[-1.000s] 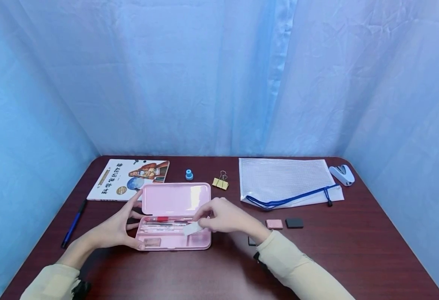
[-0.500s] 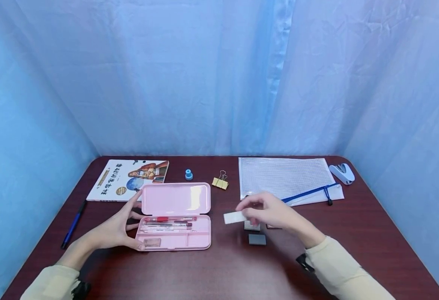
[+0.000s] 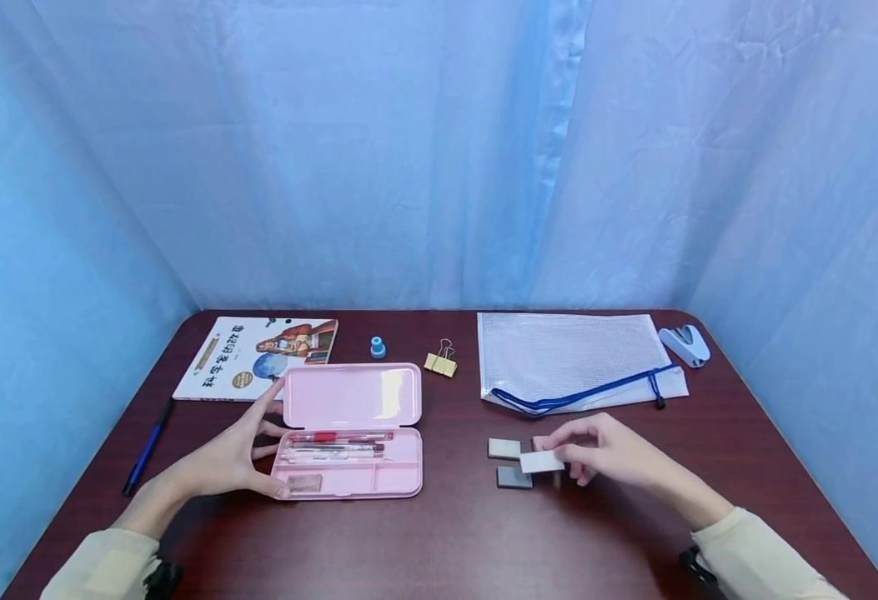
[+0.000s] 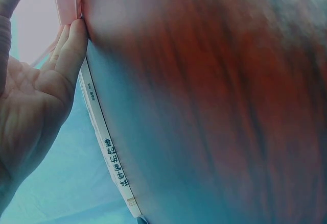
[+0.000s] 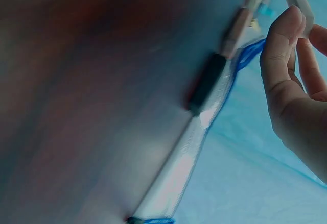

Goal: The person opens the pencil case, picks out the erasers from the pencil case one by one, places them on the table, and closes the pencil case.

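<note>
Right hand [image 3: 604,454] pinched a small flat white rectangular eraser [image 3: 541,462] between thumb and fingertips, held just above the dark red wooden bench [image 3: 454,542], right of centre. Its long axis ran left to right, roughly parallel to the bench's near edge. Two grey rectangular erasers [image 3: 504,448] lay on the bench just left of it, one behind the other, close but apart from the white one.

Left hand [image 3: 232,454] rested with fingers spread against the left end of the open pink plastic pencil case [image 3: 348,433], thumb at its near corner. The case lay well to the left of the white eraser; the right hand was plainly the nearer one.
</note>
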Demonstrator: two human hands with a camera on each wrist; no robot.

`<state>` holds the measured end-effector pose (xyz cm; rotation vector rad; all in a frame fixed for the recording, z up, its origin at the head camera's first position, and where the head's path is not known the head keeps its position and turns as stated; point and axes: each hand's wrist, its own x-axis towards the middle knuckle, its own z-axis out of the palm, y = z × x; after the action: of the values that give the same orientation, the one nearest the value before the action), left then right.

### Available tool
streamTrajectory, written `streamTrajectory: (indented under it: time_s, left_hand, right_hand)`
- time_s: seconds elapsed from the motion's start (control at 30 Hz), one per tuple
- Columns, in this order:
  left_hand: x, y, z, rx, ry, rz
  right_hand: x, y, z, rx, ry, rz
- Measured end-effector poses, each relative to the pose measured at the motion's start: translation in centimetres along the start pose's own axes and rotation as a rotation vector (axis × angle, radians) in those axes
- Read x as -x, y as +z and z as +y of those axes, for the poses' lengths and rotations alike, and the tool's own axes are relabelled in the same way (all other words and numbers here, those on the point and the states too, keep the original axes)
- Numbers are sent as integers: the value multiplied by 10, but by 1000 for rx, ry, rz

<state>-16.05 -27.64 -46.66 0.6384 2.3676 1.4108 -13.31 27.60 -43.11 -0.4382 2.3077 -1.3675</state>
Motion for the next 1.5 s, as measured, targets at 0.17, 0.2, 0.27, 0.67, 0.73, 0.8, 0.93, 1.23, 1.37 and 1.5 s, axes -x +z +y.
streamTrajectory:
  time_s: [0.17,0.2,0.27,0.67,0.73,0.8,0.93,1.23,1.37,1.5]
  left_hand:
    - [0,0,1,-9,-6,-3]
    - [0,0,1,-9,-5,-3]
    - [0,0,1,-10,-5,-1]
    - [0,1,0,12,-16,-8]
    - [0,1,0,12,-14,-8]
    - [0,1,0,8,-8,-5]
    - [-1,0,1,4,6,-4]
    - [0,0,2,-16,-15,1]
    - [0,0,2,-13,-12,2]
    - [-1,0,2,-13,-10,4]
  right_hand:
    - [8,-7,14,31,31,-14]
    - [9,-8,16,34,36,-18]
    - [10,-9,20,47,45,-25]
    - [11,-12,28,92,84,-74]
    - [10,-13,30,97,76,-82]
    - [10,-13,31,105,69,-85]
    - [9,-14,30,123,58,-84]
    - [8,-12,27,146,58,-82]
    - [8,-11,29,151,51,-79]
    - [8,-11,29,152,46,-86]
